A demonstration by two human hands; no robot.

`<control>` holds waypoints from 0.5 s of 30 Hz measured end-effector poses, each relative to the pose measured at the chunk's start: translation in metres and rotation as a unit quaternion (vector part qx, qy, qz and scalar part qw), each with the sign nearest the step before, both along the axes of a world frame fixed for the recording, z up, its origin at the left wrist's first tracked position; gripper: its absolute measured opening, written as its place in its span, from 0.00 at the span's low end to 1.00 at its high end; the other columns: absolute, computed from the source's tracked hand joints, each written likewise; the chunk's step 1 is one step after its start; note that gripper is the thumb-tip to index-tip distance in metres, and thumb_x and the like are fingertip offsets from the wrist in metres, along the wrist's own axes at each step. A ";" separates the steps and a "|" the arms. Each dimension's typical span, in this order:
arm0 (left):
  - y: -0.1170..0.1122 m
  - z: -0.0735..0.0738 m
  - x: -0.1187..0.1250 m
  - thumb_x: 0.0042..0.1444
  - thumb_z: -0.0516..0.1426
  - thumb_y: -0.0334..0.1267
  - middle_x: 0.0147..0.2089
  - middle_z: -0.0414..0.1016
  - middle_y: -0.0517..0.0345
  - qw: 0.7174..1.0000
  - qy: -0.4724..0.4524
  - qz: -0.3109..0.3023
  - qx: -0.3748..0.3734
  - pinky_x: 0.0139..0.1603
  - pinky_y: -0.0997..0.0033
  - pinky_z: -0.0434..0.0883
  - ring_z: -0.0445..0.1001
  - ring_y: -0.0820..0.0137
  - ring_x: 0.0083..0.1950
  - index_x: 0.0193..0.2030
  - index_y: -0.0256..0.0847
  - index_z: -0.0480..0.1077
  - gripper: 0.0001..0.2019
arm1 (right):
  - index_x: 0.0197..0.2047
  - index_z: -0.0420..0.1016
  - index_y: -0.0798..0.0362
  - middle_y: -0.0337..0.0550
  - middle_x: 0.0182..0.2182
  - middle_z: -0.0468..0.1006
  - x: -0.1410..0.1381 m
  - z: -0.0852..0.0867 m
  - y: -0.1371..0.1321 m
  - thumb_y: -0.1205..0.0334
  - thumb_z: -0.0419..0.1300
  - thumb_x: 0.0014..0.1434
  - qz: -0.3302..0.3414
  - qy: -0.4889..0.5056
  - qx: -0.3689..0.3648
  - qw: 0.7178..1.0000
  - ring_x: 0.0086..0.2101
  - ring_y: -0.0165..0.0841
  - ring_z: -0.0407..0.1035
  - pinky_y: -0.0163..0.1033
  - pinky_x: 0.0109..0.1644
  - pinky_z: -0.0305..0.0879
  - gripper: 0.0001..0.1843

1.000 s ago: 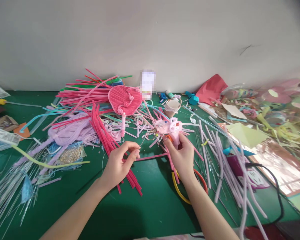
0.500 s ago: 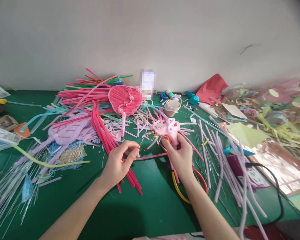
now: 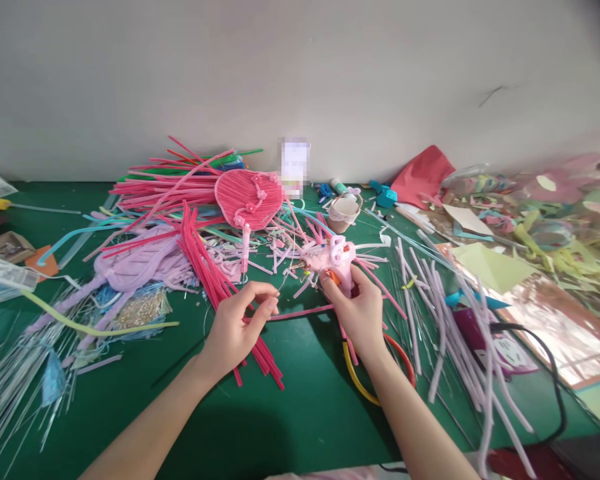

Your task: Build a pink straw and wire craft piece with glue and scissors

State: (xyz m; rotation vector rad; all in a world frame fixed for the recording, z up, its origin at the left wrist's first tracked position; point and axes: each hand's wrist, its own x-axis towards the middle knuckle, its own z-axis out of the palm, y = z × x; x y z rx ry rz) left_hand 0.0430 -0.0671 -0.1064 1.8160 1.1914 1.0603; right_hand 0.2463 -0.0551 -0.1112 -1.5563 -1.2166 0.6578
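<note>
The right hand (image 3: 363, 310) closes its grip around a pink glue gun (image 3: 330, 257), nozzle toward the left hand (image 3: 237, 327), whose grip is narrow, pinched on a thin strand (image 3: 283, 283). Between the grips lies a pink pipe cleaner (image 3: 300, 312). A magenta pipe-cleaner bundle (image 3: 215, 280) crowds beyond the left grip, and lilac pipe cleaners (image 3: 450, 313) lie outside the right. Bare green surface (image 3: 290, 407) opens nearer than both grips.
</note>
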 end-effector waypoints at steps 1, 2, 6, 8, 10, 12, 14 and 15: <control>0.000 0.000 0.000 0.65 0.53 0.43 0.30 0.75 0.60 1.000 0.000 0.002 0.002 0.28 0.78 0.73 0.76 0.72 0.31 0.43 0.43 0.69 0.08 | 0.25 0.64 0.51 0.31 0.21 0.57 0.000 0.000 0.000 0.54 0.63 0.54 0.004 0.002 -0.001 1.000 0.23 0.27 0.50 0.34 0.26 0.48 0.14; 0.000 0.000 0.000 0.65 0.53 0.43 0.30 0.75 0.60 1.000 0.001 0.002 0.004 0.28 0.78 0.73 0.76 0.72 0.31 0.43 0.43 0.69 0.08 | 0.26 0.64 0.52 0.31 0.21 0.57 -0.001 0.000 0.000 0.54 0.63 0.54 0.006 0.003 -0.001 1.000 0.23 0.27 0.50 0.34 0.26 0.48 0.14; 0.001 0.000 0.000 0.65 0.54 0.42 0.31 0.76 0.60 1.000 0.005 0.002 0.005 0.28 0.78 0.74 0.77 0.72 0.31 0.43 0.43 0.69 0.07 | 0.25 0.64 0.51 0.30 0.20 0.57 -0.001 0.001 0.000 0.55 0.63 0.54 0.000 0.004 0.000 1.000 0.23 0.27 0.50 0.34 0.26 0.48 0.14; 0.001 -0.001 0.000 0.64 0.54 0.41 0.32 0.76 0.60 1.000 0.009 0.000 0.006 0.28 0.79 0.74 0.77 0.72 0.31 0.42 0.43 0.69 0.06 | 0.25 0.62 0.51 0.30 0.20 0.56 -0.001 0.001 0.000 0.55 0.63 0.54 -0.005 -0.001 0.001 1.000 0.23 0.27 0.49 0.34 0.26 0.47 0.15; 0.001 0.000 0.001 0.64 0.54 0.40 0.33 0.76 0.60 1.000 0.012 -0.003 0.010 0.28 0.79 0.74 0.77 0.73 0.31 0.42 0.43 0.70 0.06 | 0.24 0.61 0.51 0.30 0.20 0.55 0.000 0.000 0.001 0.54 0.63 0.54 -0.008 -0.005 0.003 1.000 0.23 0.27 0.49 0.34 0.25 0.46 0.16; 0.001 0.001 0.001 0.64 0.54 0.40 0.33 0.77 0.60 1.000 0.013 -0.006 0.015 0.28 0.80 0.73 0.77 0.73 0.32 0.42 0.44 0.69 0.05 | 0.24 0.60 0.51 0.30 0.20 0.55 0.001 -0.001 0.001 0.54 0.63 0.55 -0.009 -0.005 0.005 1.000 0.23 0.26 0.49 0.34 0.26 0.46 0.17; 0.001 0.001 0.002 0.64 0.54 0.39 0.33 0.77 0.60 1.000 0.016 -0.009 0.018 0.29 0.80 0.73 0.77 0.73 0.32 0.42 0.44 0.69 0.05 | 0.25 0.60 0.51 0.30 0.20 0.55 0.001 -0.001 0.001 0.54 0.63 0.55 -0.010 -0.005 0.006 1.000 0.23 0.26 0.49 0.34 0.26 0.46 0.17; 0.000 0.001 0.002 0.64 0.54 0.39 0.33 0.77 0.60 1.000 0.018 -0.010 0.020 0.29 0.80 0.74 0.77 0.73 0.32 0.42 0.44 0.69 0.04 | 0.25 0.60 0.51 0.30 0.20 0.55 0.002 -0.001 0.001 0.54 0.63 0.55 -0.010 -0.006 0.005 1.000 0.23 0.26 0.49 0.34 0.26 0.47 0.17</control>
